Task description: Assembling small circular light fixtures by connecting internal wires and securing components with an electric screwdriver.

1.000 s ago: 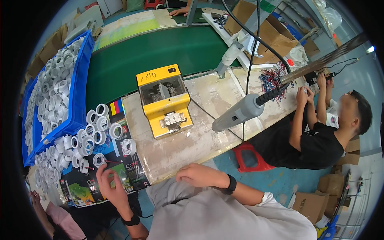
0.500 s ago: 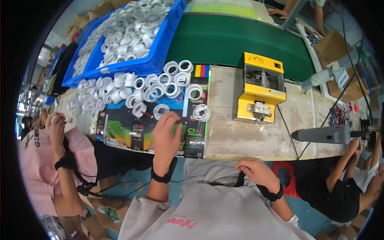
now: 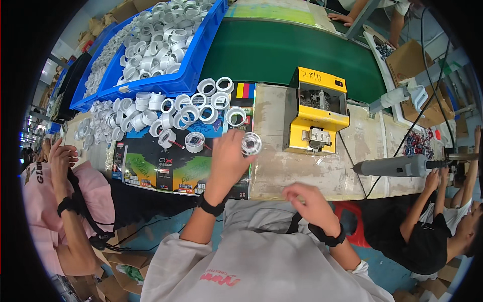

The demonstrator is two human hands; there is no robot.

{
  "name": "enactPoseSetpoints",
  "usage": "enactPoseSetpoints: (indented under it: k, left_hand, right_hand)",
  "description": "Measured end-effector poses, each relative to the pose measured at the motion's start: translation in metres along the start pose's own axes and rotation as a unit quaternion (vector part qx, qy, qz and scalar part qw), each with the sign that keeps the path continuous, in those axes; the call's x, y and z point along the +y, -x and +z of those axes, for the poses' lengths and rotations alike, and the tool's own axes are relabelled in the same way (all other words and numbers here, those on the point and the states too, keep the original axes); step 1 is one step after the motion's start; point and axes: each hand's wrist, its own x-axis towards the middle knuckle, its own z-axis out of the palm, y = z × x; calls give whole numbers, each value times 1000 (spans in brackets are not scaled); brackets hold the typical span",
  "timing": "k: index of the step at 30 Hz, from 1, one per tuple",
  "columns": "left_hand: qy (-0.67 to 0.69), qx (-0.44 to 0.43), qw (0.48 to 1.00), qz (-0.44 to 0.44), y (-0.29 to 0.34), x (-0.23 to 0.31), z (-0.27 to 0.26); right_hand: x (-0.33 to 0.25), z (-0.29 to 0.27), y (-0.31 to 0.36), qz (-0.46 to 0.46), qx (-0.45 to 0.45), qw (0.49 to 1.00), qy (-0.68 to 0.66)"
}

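My left hand (image 3: 229, 163) reaches over the front of the table. Its thumb and fingers close around the left side of a round white plastic housing (image 3: 251, 144) with a dark part at its centre. Left of that hand lies another white housing (image 3: 194, 142) with dark parts and red wire inside. A tilted white ring (image 3: 167, 138) rests beside it. Holding nothing, my right hand (image 3: 307, 201) hovers at the table's front edge with thumb and fingers apart. Several empty white rings (image 3: 208, 114) stand behind my left hand.
A blue bin (image 3: 193, 80) full of white rings stands back left. To the right are a yellow machine (image 3: 322, 126) and a grey hand tool (image 3: 392, 167) with a cable. A green conveyor belt (image 3: 292, 50) runs behind. Co-workers sit on both sides.
My left hand has moved right to the white housing, which has shifted slightly and tilted. My right hand has its fingers spread more. The whole view has swung a little.
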Motion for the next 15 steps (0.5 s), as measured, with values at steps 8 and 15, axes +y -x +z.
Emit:
enactPoseSetpoints:
  k: [8,15]
  left_hand:
    - [269,-16,956,112,30,60,-38]
    - [274,-4,953,128,34,73,-56]
  right_hand:
    - [-36,-14,-27,-48,117,974,-186]
    - [-52,-26,-25,-271,224,932,91]
